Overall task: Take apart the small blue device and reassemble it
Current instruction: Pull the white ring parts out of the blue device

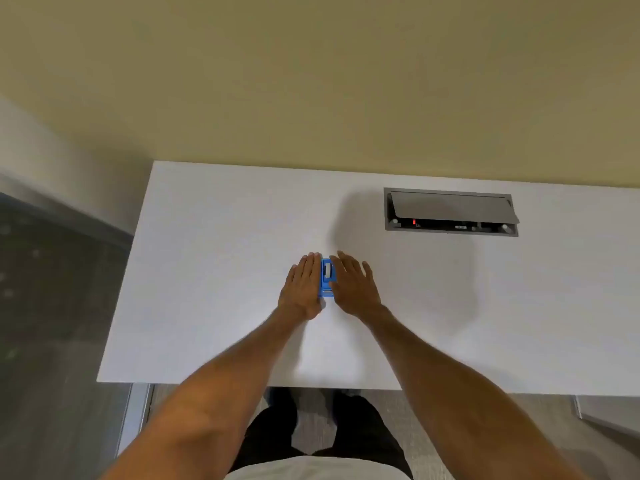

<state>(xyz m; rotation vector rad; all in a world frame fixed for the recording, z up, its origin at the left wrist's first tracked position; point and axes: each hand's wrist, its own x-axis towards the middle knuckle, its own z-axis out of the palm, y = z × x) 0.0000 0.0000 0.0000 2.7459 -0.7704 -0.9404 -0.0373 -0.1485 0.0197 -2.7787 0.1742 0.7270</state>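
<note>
Presently, going from left to right, the left hand (303, 284) is seen first, laid flat on the white desk (214, 271) with its fingers straight and held together, its inner edge touching the left side of the small blue device (326, 278). The device is placed between the two hands, near the middle of the desk, and its long axis is pointed away from the person, parallel to the fingers. A white part is visible in its top. On the other side the right hand (353, 287) is laid, its fingers slightly spread, touching the right side of the device. Neither grip is closed around anything; the device is only flanked. Both hands are judged equally near, so it can be taken from either side. Farther right, a grey cable box (450, 213) is set into the desk, well apart.
</note>
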